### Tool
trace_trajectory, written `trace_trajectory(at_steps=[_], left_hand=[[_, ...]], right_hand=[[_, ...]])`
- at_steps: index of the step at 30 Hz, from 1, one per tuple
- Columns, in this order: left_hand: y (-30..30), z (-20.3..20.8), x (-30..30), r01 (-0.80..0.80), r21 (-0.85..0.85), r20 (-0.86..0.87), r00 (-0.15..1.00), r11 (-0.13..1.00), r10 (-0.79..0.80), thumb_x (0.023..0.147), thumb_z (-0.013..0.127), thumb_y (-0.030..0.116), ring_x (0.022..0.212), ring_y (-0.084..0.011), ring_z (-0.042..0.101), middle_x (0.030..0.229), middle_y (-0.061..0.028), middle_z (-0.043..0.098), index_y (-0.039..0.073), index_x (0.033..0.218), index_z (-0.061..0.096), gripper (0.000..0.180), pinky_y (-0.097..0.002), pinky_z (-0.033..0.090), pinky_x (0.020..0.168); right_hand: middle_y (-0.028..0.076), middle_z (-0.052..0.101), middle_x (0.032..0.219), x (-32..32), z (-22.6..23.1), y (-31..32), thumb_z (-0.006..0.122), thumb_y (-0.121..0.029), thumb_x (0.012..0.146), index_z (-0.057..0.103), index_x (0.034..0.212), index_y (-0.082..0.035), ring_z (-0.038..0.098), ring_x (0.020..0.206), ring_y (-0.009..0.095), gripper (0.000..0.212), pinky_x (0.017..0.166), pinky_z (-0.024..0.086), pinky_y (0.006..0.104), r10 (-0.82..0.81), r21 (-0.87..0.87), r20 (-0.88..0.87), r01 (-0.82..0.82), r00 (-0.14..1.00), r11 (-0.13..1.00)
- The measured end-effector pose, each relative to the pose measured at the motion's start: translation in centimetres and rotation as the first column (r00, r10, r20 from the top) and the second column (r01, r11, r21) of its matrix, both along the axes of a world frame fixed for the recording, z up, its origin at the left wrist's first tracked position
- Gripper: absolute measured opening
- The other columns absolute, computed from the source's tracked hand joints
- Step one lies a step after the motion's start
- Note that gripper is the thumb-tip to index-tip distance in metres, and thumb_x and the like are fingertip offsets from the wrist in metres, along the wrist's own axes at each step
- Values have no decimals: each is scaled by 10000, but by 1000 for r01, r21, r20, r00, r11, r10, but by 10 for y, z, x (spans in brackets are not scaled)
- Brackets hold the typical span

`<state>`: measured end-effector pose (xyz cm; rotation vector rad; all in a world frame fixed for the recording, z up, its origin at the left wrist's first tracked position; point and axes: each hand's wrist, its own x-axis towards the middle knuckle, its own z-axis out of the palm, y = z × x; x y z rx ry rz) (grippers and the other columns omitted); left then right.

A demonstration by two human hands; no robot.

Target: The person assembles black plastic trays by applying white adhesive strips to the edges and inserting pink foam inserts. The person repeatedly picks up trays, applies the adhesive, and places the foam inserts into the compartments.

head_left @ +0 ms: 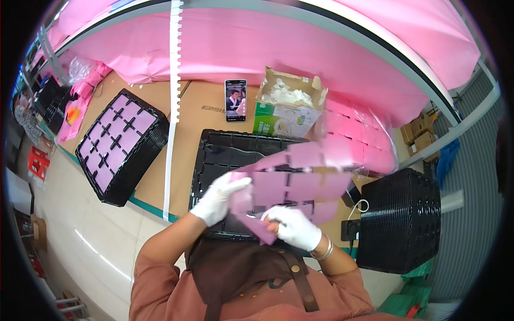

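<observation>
A thin pink sheet with slits [300, 187] hangs tilted over a black plastic tray [214, 176] in front of me, its far part blurred. My left hand [217, 200], in a white glove, is closed on the sheet's left edge, thumb on top. My right hand [294, 227], also gloved with a fingertip bare, grips the sheet's near edge. The sheet curls between the two hands. Much of the tray's right side is hidden beneath it.
At left stands a stack of black trays [144, 142] topped with pink sheeting; another black stack [401, 222] stands at right. Behind the tray are a propped phone [235, 101], an open carton [289, 115] and wrapped pink sheets [361, 136]. A white strip [172, 134] crosses the table.
</observation>
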<state>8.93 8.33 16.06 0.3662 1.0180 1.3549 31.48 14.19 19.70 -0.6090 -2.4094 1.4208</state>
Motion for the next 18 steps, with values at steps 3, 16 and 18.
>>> trace_trajectory(at_steps=[3,16,18], left_hand=[[-24,-16,-40,-28,-21,-292,956,999,21,862,719,199,914,-113,612,1015,-26,634,47,1138,576,346,-272,503,818],[-27,-15,-67,-7,94,-236,971,996,29,789,716,177,1240,-206,492,1405,-115,468,47,1476,361,784,-355,405,1050],[-34,9,-68,5,206,-220,975,979,41,747,729,159,1324,-224,429,1478,-123,404,46,1493,335,850,-368,344,1112]], right_hand=[[144,659,921,13,-34,35,625,-79,841,650,965,-41,647,811,286,133,754,521,380,-504,392,-191,536,842,748],[-6,616,924,12,-61,92,776,-320,807,546,1278,-26,530,710,48,601,624,440,199,-330,-672,-21,230,944,703],[22,605,1025,11,-31,78,777,-297,801,434,1386,-30,555,793,70,728,687,458,213,-343,-723,-136,144,929,676]])
